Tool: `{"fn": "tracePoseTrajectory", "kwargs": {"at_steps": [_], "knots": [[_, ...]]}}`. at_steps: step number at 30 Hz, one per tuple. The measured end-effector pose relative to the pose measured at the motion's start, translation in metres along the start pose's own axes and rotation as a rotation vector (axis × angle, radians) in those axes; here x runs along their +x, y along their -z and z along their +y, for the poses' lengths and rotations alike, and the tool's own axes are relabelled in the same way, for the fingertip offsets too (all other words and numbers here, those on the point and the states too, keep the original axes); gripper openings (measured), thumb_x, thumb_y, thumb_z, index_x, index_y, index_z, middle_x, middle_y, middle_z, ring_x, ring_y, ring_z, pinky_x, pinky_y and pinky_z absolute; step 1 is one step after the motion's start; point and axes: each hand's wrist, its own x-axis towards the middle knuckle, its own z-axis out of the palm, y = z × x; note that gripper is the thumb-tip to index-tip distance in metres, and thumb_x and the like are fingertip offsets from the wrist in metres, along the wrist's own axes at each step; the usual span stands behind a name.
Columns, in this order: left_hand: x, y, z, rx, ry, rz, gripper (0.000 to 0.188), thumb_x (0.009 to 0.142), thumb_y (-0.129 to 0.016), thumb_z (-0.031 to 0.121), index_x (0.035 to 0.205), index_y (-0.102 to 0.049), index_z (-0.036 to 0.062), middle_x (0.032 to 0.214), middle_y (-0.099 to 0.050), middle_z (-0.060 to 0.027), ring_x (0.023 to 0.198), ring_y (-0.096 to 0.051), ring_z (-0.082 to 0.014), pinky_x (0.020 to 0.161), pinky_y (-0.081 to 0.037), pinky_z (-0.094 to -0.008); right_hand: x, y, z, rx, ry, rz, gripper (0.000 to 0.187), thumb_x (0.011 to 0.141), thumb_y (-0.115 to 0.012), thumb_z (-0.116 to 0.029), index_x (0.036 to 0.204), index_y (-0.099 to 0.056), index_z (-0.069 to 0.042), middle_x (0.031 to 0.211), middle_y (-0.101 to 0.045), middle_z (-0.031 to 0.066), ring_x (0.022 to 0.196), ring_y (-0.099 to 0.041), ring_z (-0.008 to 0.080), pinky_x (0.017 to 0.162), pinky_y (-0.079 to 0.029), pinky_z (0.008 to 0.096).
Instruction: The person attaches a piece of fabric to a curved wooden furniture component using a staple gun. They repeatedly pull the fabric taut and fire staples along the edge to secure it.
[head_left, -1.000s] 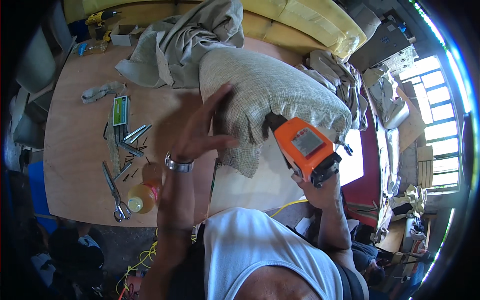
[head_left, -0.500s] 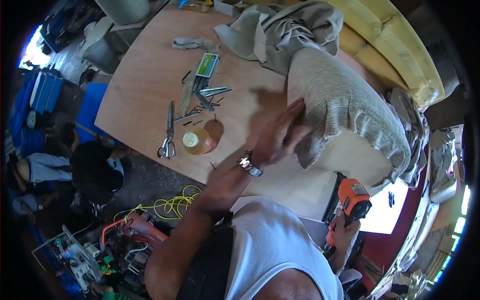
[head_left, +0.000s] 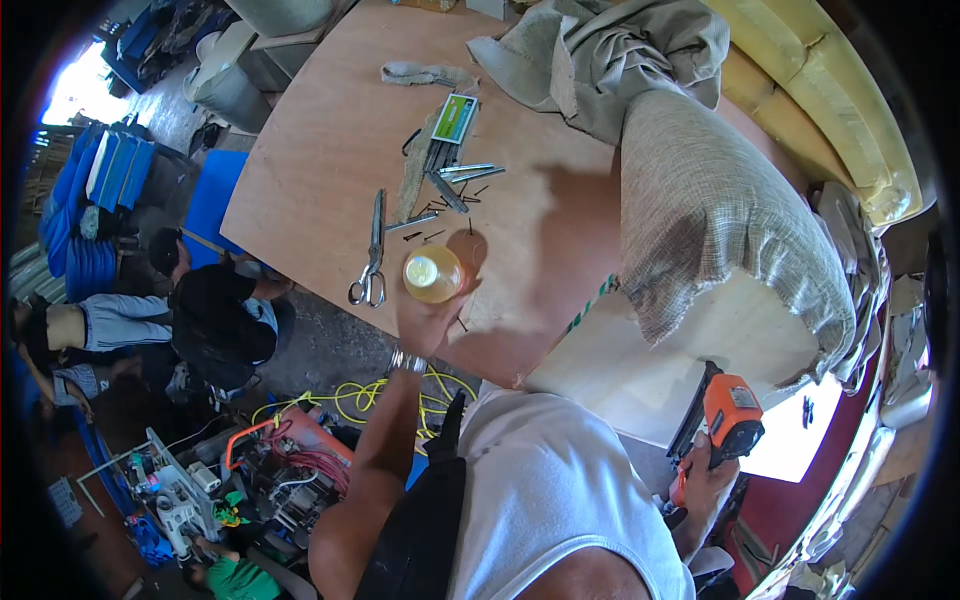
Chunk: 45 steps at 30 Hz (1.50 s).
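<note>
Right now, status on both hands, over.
Left hand gripping bottle. Right hand holding nail gun low. Scissors beside bottle.

— From my feed I see steel scissors (head_left: 372,262) on the plywood tabletop (head_left: 320,160) — loose nails (head_left: 455,185) just beyond them.

— I also see a coiled yellow cable (head_left: 350,405) on the floor below.

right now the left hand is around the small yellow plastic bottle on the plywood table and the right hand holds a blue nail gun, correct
Not quite. In the head view the nail gun in the right hand is orange and black, not blue. The left hand is indeed at the small yellow plastic bottle on the plywood table.
</note>
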Motion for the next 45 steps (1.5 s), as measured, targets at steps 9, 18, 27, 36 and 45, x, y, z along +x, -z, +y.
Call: {"fn": "tracePoseTrajectory", "kwargs": {"at_steps": [9,18,27,36,45], "knots": [[0.141,-0.120,0.015,0.132,-0.289,-0.067,0.075,0.069,-0.090,0.025,0.130,-0.054,0.0028,0.119,-0.067,-0.0202,0.109,-0.066,-0.0364,0.089,-0.055,-0.0436,-0.003,-0.013,-0.009,0.068,0.005,0.047,0.026,0.096,-0.067,-0.025,0.092,-0.062,0.001,0.052,-0.057,0.0019,0.042,-0.055,0.0102,0.042,-0.041,0.0272],[0.275,-0.169,-0.032,-0.280,-0.065,0.017,0.076,0.073,-0.087,0.024,0.134,-0.048,0.0018,0.121,-0.065,-0.0221,0.106,-0.066,-0.0397,0.091,-0.054,-0.0447,-0.006,-0.029,-0.022,0.085,-0.151,0.161,0.025,0.094,-0.070,-0.022,0.086,-0.062,0.001,0.056,-0.060,0.0028,0.047,-0.058,0.0111,0.045,-0.044,0.0276],[0.251,-0.022,-0.060,0.429,-0.126,-0.232,0.035,0.097,-0.060,0.028,0.123,-0.063,0.0054,0.117,-0.069,-0.0208,0.112,-0.064,-0.0382,0.093,-0.052,-0.0489,-0.007,-0.028,-0.008,0.129,-0.082,0.175,0.023,0.097,-0.065,-0.019,0.085,-0.061,0.000,0.056,-0.056,0.0025,0.046,-0.056,0.0119,0.046,-0.043,0.0285],[0.120,0.041,-0.102,1.081,-0.282,-0.199,0.042,0.088,-0.060,0.021,0.130,-0.060,0.0140,0.114,-0.071,-0.0122,0.123,-0.058,-0.0314,0.106,-0.040,-0.0457,-0.003,-0.014,-0.005,0.101,-0.107,0.059,0.022,0.096,-0.065,-0.018,0.086,-0.061,0.000,0.056,-0.057,0.0025,0.046,-0.055,0.0112,0.046,-0.042,0.0280],[0.166,-0.075,-0.068,0.762,-0.563,-0.271,0.032,0.092,-0.056,0.016,0.122,-0.062,0.0098,0.128,-0.064,-0.0107,0.124,-0.057,-0.0281,0.102,-0.047,-0.0443,-0.007,-0.016,0.004,0.080,-0.099,0.084,0.022,0.097,-0.068,-0.022,0.094,-0.060,-0.002,0.057,-0.057,0.0013,0.050,-0.057,0.0106,0.049,-0.044,0.0276]]}}
